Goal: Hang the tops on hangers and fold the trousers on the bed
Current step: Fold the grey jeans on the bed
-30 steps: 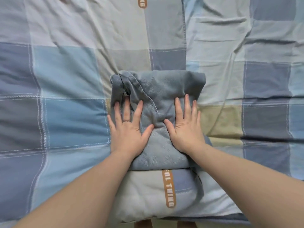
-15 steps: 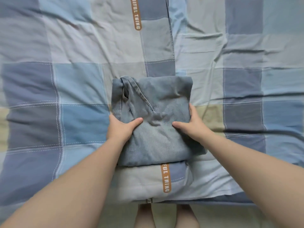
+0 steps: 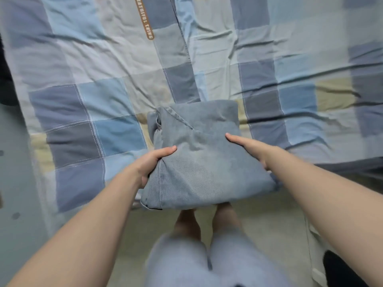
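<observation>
A folded bundle of light blue denim trousers (image 3: 203, 162) is held up over the near edge of the bed. My left hand (image 3: 151, 164) grips its left side, thumb on top and fingers hidden underneath. My right hand (image 3: 250, 147) grips the right side the same way, thumb lying across the top. The bundle's near end hangs past the bed edge above my legs.
The bed is covered by a blue, grey and beige checked quilt (image 3: 103, 100) with an orange lettered strip (image 3: 145, 19). Pale floor (image 3: 269, 224) lies in front of the bed, with a dark object (image 3: 339, 270) at the lower right.
My hands went from pressing flat on the folded trousers to gripping both sides. The bundle has been lifted and drawn back toward me, past the bed edge.
</observation>
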Demonstrator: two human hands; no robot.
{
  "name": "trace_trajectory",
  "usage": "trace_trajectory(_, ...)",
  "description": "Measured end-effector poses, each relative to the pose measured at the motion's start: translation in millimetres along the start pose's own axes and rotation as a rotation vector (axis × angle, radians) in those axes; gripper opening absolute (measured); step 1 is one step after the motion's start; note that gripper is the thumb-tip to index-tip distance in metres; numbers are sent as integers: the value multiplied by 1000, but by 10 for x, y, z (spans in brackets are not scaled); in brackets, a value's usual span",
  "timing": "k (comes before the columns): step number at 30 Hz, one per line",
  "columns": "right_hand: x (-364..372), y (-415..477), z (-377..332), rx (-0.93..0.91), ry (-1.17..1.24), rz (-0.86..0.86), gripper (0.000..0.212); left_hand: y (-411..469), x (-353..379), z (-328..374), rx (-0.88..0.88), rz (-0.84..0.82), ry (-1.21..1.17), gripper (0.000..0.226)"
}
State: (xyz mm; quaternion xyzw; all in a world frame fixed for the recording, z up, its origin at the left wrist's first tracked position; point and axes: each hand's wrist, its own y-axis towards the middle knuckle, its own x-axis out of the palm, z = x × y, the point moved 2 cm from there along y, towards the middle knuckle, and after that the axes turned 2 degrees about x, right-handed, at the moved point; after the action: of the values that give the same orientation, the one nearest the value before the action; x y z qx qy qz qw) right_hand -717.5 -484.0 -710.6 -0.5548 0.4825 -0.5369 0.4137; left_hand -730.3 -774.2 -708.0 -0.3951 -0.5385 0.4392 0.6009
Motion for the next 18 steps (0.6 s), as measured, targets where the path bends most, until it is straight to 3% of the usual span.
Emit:
trace_trajectory(4, 62, -726, 434, -93, 119, 69, 22, -566, 249, -358, -26, -34, 8, 33)
trace_trajectory(8, 76, -1331, 932, -168, 317, 39, 36, -1025, 486, -495, 60, -48, 142, 45)
trace_trajectory(13, 23, -2056, 1391, -442, 417, 216, 46, -1473, 960, -424, 263, -36, 375, 61)
trace_trajectory(18, -223, -2760, 1893, -672, 538, 431, 44, -1779, 1749, -374, 444, -77, 552, 49)
